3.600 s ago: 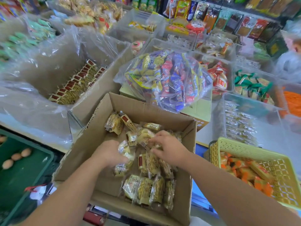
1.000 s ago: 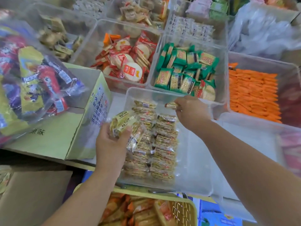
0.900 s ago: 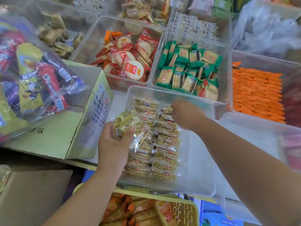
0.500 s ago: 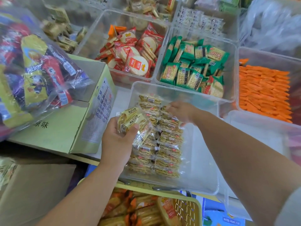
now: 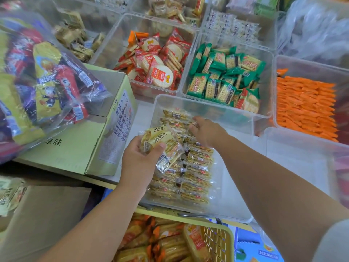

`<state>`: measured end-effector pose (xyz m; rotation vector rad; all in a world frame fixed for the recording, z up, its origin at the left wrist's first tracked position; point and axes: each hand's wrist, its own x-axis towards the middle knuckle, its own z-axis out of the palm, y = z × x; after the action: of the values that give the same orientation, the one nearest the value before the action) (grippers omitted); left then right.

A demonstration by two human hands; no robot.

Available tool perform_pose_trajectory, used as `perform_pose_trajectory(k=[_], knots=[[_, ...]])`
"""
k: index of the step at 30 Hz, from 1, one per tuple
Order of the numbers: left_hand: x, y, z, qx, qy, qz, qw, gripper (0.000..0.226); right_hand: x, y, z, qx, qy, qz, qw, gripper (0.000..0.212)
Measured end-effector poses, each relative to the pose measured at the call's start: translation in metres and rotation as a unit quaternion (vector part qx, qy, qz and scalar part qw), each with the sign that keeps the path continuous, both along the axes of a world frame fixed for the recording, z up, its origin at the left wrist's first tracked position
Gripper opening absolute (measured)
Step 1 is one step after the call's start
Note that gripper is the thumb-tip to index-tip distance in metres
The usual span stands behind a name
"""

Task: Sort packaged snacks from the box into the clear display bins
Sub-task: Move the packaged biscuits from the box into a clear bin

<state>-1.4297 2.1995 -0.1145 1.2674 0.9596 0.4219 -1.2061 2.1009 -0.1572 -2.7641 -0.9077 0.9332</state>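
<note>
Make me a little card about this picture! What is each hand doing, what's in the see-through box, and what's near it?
Left hand: holds a stack of yellow snack packets
Right hand: reaches into the clear bin, fingers on the far packets; grip hidden
In the bin: rows of packets, same kind
Behind the bin: red packets, green packets
Far right: orange packets

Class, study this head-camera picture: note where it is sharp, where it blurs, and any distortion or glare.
Head view: sharp at centre, where the left hand holds yellow snack packs over the clear bin; the snack bag at far left is smeared by blur; the bin's rim bows, a wide-angle effect; light is soft, shadows faint.
</note>
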Motion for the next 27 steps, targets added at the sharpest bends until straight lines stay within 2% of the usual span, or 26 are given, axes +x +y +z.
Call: perform_pose_trajectory(k=[3, 7, 9, 11, 13, 15, 17, 18, 20, 23, 25, 27], knots=[[-0.004, 0.003, 0.009, -0.012, -0.019, 0.004, 1.0, 0.028, -0.004, -0.01, 0.01, 0.022, -0.032, 0.006, 0.999, 0.061], [-0.013, 0.003, 0.025, 0.066, 0.01, -0.008, 0.998, 0.028, -0.017, -0.032, 0.032, 0.042, -0.092, 0.012, 0.995, 0.062], [-0.017, 0.001, 0.034, 0.093, 0.019, -0.019, 0.995, 0.032, -0.032, -0.042, 0.049, 0.107, -0.098, 0.008, 0.989, 0.065], [-0.021, -0.004, 0.041, 0.096, 0.013, -0.021, 0.995, 0.032, -0.056, -0.05, 0.068, 0.232, -0.027, -0.02, 0.972, 0.069], [-0.024, -0.012, 0.045, 0.093, -0.001, -0.021, 0.995, 0.033, -0.086, -0.056, 0.088, 0.336, 0.108, -0.062, 0.934, 0.069], [-0.024, -0.024, 0.051, 0.066, -0.012, -0.006, 0.998, 0.036, -0.114, -0.06, 0.098, 0.373, 0.198, -0.093, 0.902, 0.075], [-0.025, -0.035, 0.055, 0.033, -0.017, -0.003, 0.999, 0.036, -0.131, -0.066, 0.099, 0.356, 0.173, -0.093, 0.914, 0.083], [-0.025, -0.04, 0.059, 0.024, -0.015, -0.005, 1.0, 0.034, -0.136, -0.07, 0.099, 0.35, 0.151, -0.098, 0.919, 0.077], [-0.028, -0.045, 0.064, -0.001, -0.011, -0.002, 1.0, 0.028, -0.139, -0.079, 0.101, 0.353, 0.149, -0.127, 0.915, 0.039], [-0.034, -0.043, 0.069, -0.025, 0.009, 0.037, 0.999, 0.052, -0.139, -0.097, 0.107, 0.366, 0.184, -0.173, 0.896, 0.025], [-0.038, -0.04, 0.072, -0.047, 0.016, 0.08, 0.996, 0.041, -0.141, -0.108, 0.112, 0.407, 0.137, -0.189, 0.883, 0.029], [-0.042, -0.037, 0.073, -0.078, 0.016, 0.117, 0.99, 0.03, -0.146, -0.116, 0.117, 0.453, 0.045, -0.166, 0.875, 0.051]])
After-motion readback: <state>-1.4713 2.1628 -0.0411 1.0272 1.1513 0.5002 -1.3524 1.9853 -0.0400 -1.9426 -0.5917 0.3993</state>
